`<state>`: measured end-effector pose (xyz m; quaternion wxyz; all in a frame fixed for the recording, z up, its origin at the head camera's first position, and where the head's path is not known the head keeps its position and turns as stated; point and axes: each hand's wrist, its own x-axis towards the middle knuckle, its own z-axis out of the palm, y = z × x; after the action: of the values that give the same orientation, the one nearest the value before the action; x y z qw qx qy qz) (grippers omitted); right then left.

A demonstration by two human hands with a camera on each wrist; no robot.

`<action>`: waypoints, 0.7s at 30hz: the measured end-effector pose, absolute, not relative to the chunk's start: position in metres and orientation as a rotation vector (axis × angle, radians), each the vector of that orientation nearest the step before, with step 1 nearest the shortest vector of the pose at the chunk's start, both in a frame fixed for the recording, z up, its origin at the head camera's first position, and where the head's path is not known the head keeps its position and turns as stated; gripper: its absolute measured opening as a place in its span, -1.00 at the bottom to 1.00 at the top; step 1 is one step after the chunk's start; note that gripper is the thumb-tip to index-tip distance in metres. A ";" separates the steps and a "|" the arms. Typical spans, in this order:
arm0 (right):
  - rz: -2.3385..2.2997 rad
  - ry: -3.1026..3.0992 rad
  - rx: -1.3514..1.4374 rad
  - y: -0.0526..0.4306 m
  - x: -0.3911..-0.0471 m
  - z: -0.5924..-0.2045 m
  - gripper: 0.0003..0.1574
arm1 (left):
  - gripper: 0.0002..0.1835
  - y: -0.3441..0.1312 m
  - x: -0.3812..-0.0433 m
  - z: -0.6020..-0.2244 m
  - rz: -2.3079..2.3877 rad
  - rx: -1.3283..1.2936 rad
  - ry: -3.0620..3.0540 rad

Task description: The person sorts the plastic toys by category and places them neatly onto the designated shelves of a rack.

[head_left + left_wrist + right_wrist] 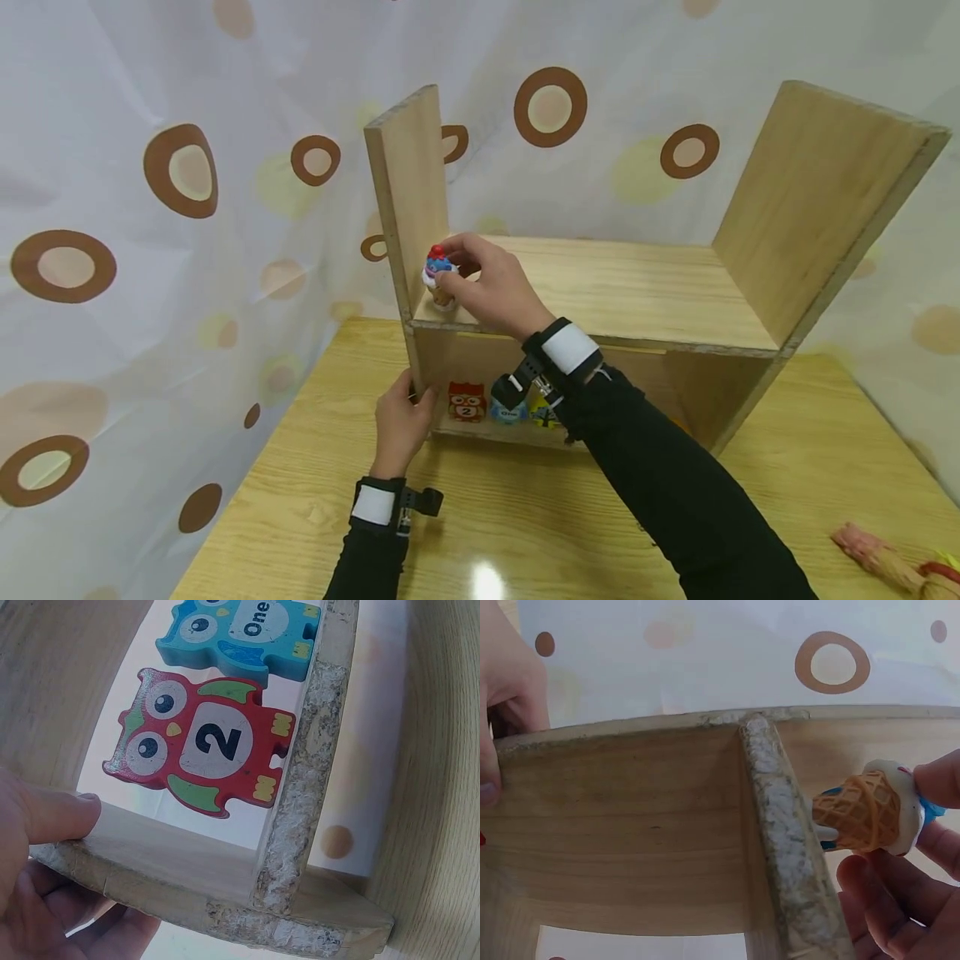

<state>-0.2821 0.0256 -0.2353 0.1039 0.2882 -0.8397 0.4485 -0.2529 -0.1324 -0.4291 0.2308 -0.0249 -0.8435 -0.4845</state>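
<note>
My right hand (498, 287) pinches an ice cream cone toy (439, 275) with a blue figure and a red top, between thumb and fingers. The toy stands upright at the left front of the upper board (615, 287) of a wooden shelf, close to the side panel (408, 183). In the right wrist view its waffle cone (866, 814) shows just behind the board's front edge. Lower down, my left hand (401, 421) grips the left side panel, thumb (64, 814) inside and fingers outside. Beside it sits a red owl block (217, 742) marked 2.
A blue owl block (247, 630) reading One and a yellow block (543, 412) stand further right in the lower compartment. The right side panel (825, 200) rises tall. A pinkish toy (873, 550) lies on the table (300, 517) at the lower right.
</note>
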 end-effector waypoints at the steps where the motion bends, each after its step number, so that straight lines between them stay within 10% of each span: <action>1: 1.328 -2.488 0.840 0.026 -0.283 -0.235 -0.58 | -0.68 -0.132 -0.253 -0.430 -1.330 -0.069 -2.322; 21: 1.369 -2.517 0.803 0.023 -0.284 -0.238 -0.54 | -0.71 -0.133 -0.254 -0.430 -1.310 -0.092 -2.303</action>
<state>-0.2844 0.0228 -0.2383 0.0828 0.2689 -0.8430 0.4584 -0.2538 -0.1326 -0.4299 0.2426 -0.0337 -0.8427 -0.4794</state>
